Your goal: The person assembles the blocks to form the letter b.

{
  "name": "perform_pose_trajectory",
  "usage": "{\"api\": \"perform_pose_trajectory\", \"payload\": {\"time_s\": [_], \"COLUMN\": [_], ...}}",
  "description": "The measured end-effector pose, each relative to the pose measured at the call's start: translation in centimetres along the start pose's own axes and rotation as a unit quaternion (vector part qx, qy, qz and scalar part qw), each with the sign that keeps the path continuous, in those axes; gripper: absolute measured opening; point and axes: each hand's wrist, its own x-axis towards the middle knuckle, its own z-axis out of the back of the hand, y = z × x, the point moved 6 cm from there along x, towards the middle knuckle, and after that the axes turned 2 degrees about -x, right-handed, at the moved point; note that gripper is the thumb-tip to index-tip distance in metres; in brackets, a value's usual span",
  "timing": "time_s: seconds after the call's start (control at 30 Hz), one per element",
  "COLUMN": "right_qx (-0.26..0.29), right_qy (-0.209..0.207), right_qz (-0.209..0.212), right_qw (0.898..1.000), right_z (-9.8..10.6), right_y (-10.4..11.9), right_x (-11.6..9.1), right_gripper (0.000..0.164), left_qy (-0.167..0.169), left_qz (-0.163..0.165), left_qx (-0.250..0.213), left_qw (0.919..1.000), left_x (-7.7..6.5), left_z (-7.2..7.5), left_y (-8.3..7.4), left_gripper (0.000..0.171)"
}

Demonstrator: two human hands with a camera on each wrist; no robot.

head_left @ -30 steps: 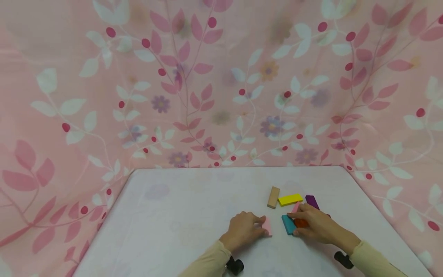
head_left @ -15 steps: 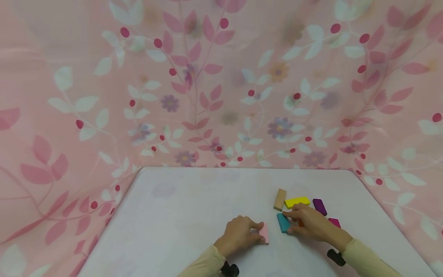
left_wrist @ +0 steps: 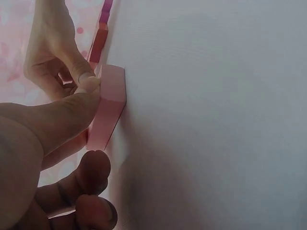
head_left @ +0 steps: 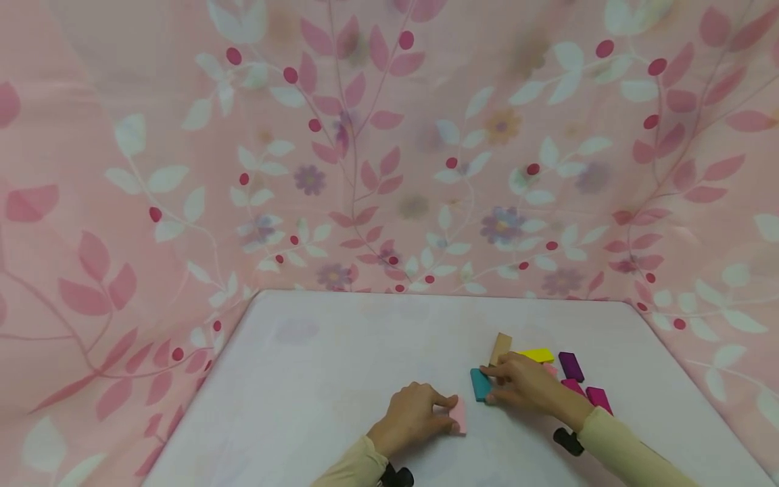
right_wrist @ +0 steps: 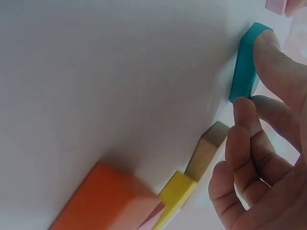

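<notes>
My left hand point(head_left: 414, 416) pinches a light pink block point(head_left: 459, 417) by its ends, between thumb and forefinger, on the white tabletop. Beside it to the right, slightly farther back, lies a teal block point(head_left: 479, 385), apart from the pink one. My right hand point(head_left: 529, 387) holds the teal block between thumb and forefinger; in the right wrist view the teal block point(right_wrist: 243, 67) touches the thumb at one end, with the other fingers loosely bent. An orange block point(right_wrist: 108, 199) shows near that hand in the right wrist view; in the head view the hand hides it.
Behind the right hand lie a plain wooden block point(head_left: 501, 348) and a yellow block point(head_left: 538, 355). To its right are a purple block point(head_left: 571, 366), magenta blocks point(head_left: 599, 400) and a partly covered pink block point(head_left: 550, 369). A floral pink curtain point(head_left: 389, 169) surrounds the table.
My right hand has drawn the teal block leftward, away from the other blocks. The pink block has shifted left and slightly nearer in my left hand. The head view has turned slightly left.
</notes>
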Motion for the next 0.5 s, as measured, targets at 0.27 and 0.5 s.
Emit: {"api": "perform_pose_trajectory", "payload": {"time_s": [0.27,0.5], "right_qx": [0.018,0.007], "right_qy": [0.000,-0.002], "right_qz": [0.023,0.040], "right_qw": [1.000,0.999], "right_z": [-0.7,-1.2], "right_y": [0.5,1.5], "right_x": [1.5,3.0], "right_gripper": [0.061,0.059], "left_qy": [-0.002,-0.007], "left_qz": [-0.001,0.006], "left_qx": [0.015,0.014], "left_qw": [0.9999,0.9999], "left_x": [-0.6,-1.2], "left_z": [0.4,0.8], "left_y": [-0.2,0.1], "left_gripper": [0.047,0.045]}}
